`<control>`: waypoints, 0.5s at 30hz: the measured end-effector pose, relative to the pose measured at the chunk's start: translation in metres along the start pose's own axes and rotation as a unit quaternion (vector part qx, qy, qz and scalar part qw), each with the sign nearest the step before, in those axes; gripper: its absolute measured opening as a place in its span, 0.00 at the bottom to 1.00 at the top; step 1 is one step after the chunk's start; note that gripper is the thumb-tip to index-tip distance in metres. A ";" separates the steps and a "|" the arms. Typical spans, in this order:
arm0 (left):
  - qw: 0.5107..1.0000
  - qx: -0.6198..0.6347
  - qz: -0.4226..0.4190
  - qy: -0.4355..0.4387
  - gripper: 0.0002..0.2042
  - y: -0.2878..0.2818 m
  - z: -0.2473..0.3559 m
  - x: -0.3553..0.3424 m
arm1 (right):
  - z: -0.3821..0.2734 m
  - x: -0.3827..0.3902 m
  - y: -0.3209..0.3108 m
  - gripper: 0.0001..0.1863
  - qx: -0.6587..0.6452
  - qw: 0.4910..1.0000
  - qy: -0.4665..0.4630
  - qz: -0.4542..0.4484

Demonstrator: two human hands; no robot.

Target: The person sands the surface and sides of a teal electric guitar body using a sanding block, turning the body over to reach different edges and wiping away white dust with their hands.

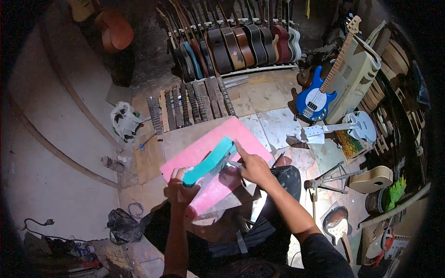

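A turquoise guitar body (208, 163), or a curved piece much like one, is tilted up on its edge in front of me, with its painted side toward my view. My left hand (178, 186) is closed around its near left end, and whitish dust marks the fingertips. At the far right end, my right hand (256, 170) has its index finger stretched along the edge. Its other fingers are curled near a small pale grey thing that I cannot make out. Beneath lies a flat pink board (199, 153), partly hidden by the turquoise piece and my hands.
Guitar necks (185, 104) lie in a row beyond the board. Several guitars (236, 46) stand on a rack behind them. A blue bass (316, 99) leans at the right, near a pale blue guitar (361, 126) and a metal stand (329, 178). White plastic bag (124, 119) at left.
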State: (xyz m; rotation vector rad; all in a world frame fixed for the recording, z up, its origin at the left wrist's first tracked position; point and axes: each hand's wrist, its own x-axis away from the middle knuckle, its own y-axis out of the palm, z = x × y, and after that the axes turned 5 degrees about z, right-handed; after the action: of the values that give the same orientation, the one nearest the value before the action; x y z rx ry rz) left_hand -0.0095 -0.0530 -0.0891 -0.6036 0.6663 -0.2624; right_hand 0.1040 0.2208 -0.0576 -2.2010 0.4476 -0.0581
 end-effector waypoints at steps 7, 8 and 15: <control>1.000 0.009 0.006 -0.023 0.26 0.003 0.009 -0.011 | -0.008 -0.020 0.034 0.56 0.128 0.988 -0.019 -0.087; 1.000 0.002 0.009 -0.022 0.26 0.002 0.005 -0.009 | -0.015 -0.013 0.048 0.52 0.122 0.986 -0.062 -0.097; 0.999 0.012 0.044 -0.017 0.22 0.001 -0.008 -0.018 | -0.007 -0.001 0.055 0.41 -0.404 0.868 0.037 -0.287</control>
State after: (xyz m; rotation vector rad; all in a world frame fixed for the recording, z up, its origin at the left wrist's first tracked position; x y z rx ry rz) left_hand -0.0280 -0.0483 -0.0854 -0.5532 0.6552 -0.1772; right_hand 0.0854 0.1847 -0.0953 -3.1061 -0.2259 -0.3280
